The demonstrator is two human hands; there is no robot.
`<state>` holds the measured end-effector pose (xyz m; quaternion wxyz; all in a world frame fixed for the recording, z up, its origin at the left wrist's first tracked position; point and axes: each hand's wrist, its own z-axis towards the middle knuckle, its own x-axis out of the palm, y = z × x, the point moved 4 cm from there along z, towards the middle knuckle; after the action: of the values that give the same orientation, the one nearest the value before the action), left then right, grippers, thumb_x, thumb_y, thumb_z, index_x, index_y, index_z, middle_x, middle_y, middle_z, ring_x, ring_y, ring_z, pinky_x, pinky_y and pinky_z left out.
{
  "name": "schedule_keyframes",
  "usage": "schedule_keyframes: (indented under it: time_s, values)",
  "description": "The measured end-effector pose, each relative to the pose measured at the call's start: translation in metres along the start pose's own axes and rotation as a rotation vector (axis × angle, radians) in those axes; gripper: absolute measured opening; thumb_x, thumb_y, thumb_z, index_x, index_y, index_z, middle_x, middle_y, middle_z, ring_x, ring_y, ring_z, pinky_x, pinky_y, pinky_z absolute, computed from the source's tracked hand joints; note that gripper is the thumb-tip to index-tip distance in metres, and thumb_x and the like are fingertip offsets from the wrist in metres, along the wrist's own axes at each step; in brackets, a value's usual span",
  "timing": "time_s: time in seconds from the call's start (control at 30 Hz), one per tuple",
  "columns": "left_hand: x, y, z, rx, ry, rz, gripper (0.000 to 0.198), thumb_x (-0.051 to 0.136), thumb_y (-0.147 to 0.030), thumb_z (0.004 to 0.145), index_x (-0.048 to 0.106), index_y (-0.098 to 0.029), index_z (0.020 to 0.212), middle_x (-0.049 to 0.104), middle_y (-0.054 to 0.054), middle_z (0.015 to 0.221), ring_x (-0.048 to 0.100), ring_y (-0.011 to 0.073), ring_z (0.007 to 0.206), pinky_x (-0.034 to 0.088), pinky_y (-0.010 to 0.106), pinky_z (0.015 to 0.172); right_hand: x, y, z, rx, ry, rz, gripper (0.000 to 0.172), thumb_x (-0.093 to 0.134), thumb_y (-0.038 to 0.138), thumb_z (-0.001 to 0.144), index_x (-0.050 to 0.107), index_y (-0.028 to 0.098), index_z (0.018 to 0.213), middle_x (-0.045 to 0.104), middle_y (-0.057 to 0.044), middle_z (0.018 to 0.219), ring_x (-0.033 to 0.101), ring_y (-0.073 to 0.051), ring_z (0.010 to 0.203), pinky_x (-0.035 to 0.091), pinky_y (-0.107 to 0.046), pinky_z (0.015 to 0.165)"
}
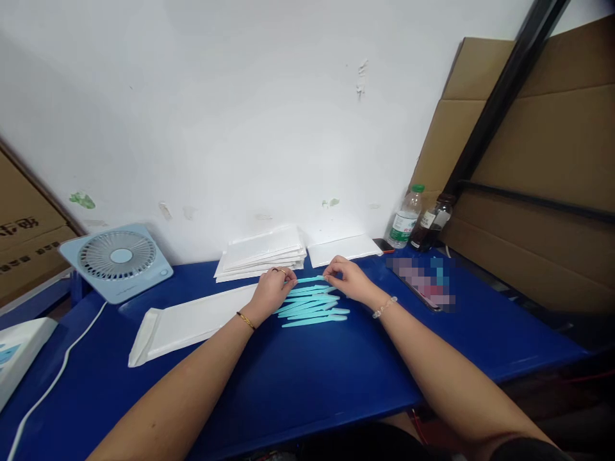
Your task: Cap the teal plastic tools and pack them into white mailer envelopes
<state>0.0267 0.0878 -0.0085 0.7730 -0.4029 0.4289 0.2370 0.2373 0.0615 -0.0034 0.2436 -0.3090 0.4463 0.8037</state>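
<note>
A slim turquoise eyebrow razor [311, 279] is stretched sideways between my two hands, at the far edge of a loose row of similar razors [312, 313]. My left hand [270, 293] pinches its left end between thumb and finger. At the other end, the fingertips of my right hand [352, 280] are closed on it. The row's razors lie roughly parallel on the blue table, some overlapping. Beside my left hand, partly covered by it, lies a long white padded mailer [196, 320].
Behind my hands is a stack of white packets [262, 253], with another flat white packet [343, 248] to its right. A blue fan [120, 259] stands left, its cable crossing the table [307, 397]. Two bottles [406, 221], a phone [384, 246] and a blurred-out item [423, 282] are right.
</note>
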Motion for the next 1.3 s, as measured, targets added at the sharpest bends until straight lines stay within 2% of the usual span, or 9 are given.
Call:
schedule_keyframes:
  time_s: [0.13,0.3,0.37,0.43,0.53,0.67,0.73,0.97,1.3]
  values:
    - [-0.004,-0.001,-0.001,-0.001,-0.084,0.072,0.019,0.057,-0.032,0.082,0.061,-0.022,0.098,0.063,0.005,0.104,0.054,0.0240,0.102,0.042,0.035,0.085,-0.021,-0.014,-0.004,0.066,0.008,-0.085,0.013,0.055,0.022,0.083,0.067,0.019,0.086,0.059,-0.003,0.088,0.053,-0.013,0.072,0.042,-0.026,0.068]
    - [0.003,-0.003,-0.004,0.033,0.076,0.124,0.016,0.056,-0.035,0.082,0.067,-0.025,0.089,0.064,0.003,0.099,0.053,0.0240,0.101,0.041,0.036,0.085,-0.036,-0.030,-0.018,0.178,0.365,-0.134,0.013,0.071,0.024,0.066,0.068,0.019,0.078,0.061,-0.002,0.085,0.055,-0.015,0.071,0.042,-0.025,0.063]
    - [0.005,-0.003,-0.005,0.027,0.114,0.122,0.016,0.057,-0.035,0.082,0.067,-0.025,0.088,0.065,0.003,0.097,0.054,0.0237,0.100,0.041,0.035,0.084,-0.034,-0.032,-0.021,0.215,0.449,-0.159,0.011,0.072,0.023,0.063,0.068,0.018,0.073,0.063,-0.003,0.082,0.056,-0.016,0.070,0.041,-0.025,0.061]
    - [0.007,-0.002,-0.004,0.003,0.148,0.105,0.015,0.058,-0.034,0.081,0.067,-0.024,0.085,0.065,0.002,0.093,0.056,0.0229,0.096,0.042,0.033,0.081,-0.031,-0.032,-0.021,0.255,0.477,-0.167,0.007,0.070,0.021,0.064,0.067,0.018,0.070,0.064,-0.003,0.078,0.056,-0.016,0.067,0.041,-0.025,0.059]
    - [0.007,-0.001,-0.004,-0.025,0.191,0.076,0.014,0.057,-0.033,0.080,0.067,-0.023,0.079,0.066,0.002,0.088,0.058,0.0217,0.091,0.042,0.031,0.076,-0.027,-0.033,-0.019,0.288,0.458,-0.144,0.006,0.067,0.022,0.067,0.065,0.017,0.070,0.065,-0.003,0.071,0.057,-0.016,0.064,0.040,-0.025,0.056]
    - [0.003,-0.002,-0.003,-0.032,0.136,0.090,0.016,0.054,-0.032,0.081,0.066,-0.023,0.077,0.066,0.002,0.082,0.059,0.0214,0.087,0.042,0.031,0.074,-0.031,-0.032,-0.015,0.283,0.273,-0.018,0.009,0.062,0.025,0.072,0.064,0.017,0.075,0.065,-0.002,0.069,0.057,-0.015,0.064,0.042,-0.024,0.058]
    - [0.001,-0.002,-0.002,-0.045,0.117,0.083,0.017,0.053,-0.032,0.082,0.066,-0.022,0.077,0.066,0.001,0.080,0.059,0.0209,0.085,0.042,0.031,0.073,-0.031,-0.028,-0.014,0.255,0.222,0.081,0.012,0.060,0.027,0.075,0.064,0.016,0.079,0.065,-0.002,0.070,0.057,-0.014,0.064,0.043,-0.024,0.059]
    - [0.001,-0.002,-0.001,-0.048,0.090,0.060,0.017,0.053,-0.032,0.082,0.066,-0.023,0.077,0.066,0.002,0.080,0.059,0.0209,0.085,0.042,0.031,0.075,-0.022,-0.015,-0.011,0.152,0.191,0.137,0.016,0.059,0.031,0.079,0.064,0.016,0.081,0.063,-0.002,0.071,0.055,-0.013,0.064,0.043,-0.024,0.059]
    - [0.001,-0.011,-0.003,-0.010,0.085,0.050,0.017,0.054,-0.034,0.082,0.066,-0.023,0.079,0.065,0.002,0.081,0.057,0.0206,0.085,0.042,0.031,0.073,-0.011,-0.003,-0.010,0.118,0.207,0.131,0.014,0.058,0.027,0.079,0.065,0.016,0.082,0.063,-0.001,0.071,0.055,-0.012,0.064,0.043,-0.023,0.060]
